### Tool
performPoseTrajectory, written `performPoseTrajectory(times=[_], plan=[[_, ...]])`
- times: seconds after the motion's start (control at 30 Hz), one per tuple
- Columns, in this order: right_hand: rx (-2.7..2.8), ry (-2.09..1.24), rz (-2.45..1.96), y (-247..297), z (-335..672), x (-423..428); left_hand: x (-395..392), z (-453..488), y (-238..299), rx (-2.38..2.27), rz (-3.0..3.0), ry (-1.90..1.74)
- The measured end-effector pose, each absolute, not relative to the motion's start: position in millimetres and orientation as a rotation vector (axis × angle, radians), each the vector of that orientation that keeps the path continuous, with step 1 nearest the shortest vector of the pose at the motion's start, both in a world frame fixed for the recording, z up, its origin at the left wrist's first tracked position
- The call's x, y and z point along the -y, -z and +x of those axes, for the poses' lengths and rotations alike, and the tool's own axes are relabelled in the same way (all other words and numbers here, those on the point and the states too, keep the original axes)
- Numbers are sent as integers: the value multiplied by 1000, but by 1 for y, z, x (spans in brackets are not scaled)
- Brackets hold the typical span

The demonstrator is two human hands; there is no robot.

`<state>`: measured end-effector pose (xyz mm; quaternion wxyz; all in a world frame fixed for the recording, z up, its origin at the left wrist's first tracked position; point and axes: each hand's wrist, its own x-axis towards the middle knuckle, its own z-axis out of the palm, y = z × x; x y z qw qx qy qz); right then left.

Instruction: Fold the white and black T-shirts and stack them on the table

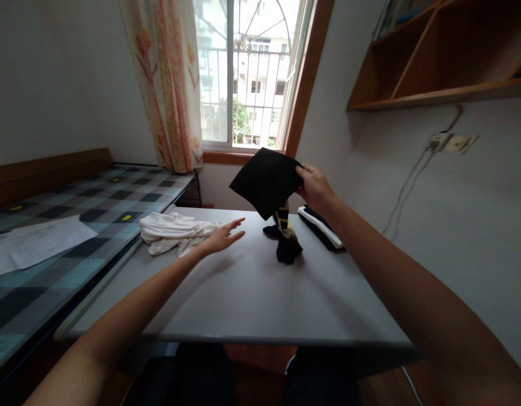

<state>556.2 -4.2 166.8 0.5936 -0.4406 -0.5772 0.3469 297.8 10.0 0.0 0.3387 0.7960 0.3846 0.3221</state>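
My right hand (314, 185) is raised over the table, its thumb and fingers closed on the right corner of a flat black square piece (266, 179). The square looks fairly stiff and is tilted, with one broad face towards me; what it is made of I cannot tell. Just below it, a dark bundle with yellow stripes (289, 248) rests on the table, partly hidden by the square. My left hand (221, 237) hovers with fingers spread, holding nothing, just right of a crumpled white cloth (171, 230).
The grey table (243, 304) bears a black and white folded stack (322, 228) at its right edge. A checked bed (129, 192) with paper sheets (49, 242) stands on the left. Wooden shelves (433, 93) and a wall socket (457, 144) are at right, a window behind.
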Motion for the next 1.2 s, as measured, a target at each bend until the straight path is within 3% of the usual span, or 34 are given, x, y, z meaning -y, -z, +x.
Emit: performPoseTrajectory(times=[0.1,0.37,0.57,0.73,0.97,1.2], plan=[[1322,-948,-954,-167,535,8,4,334,-6,-729,1726,-1010],[1210,-830,-1207,-142,564,0,15,327,-29,-969,1494,-1025],[1441,-727,-1689,-106,608,1,0,296,-47,-1242,2394,-1232],[1950,-766,-1380,-97,586,7,3,296,-60,-1045,3066,-1285],[2239,-935,-990,-86,525,15,15,295,-69,-737,3169,-1367],[2275,-509,-1288,-93,525,11,18,282,-60,-813,3081,-1335]])
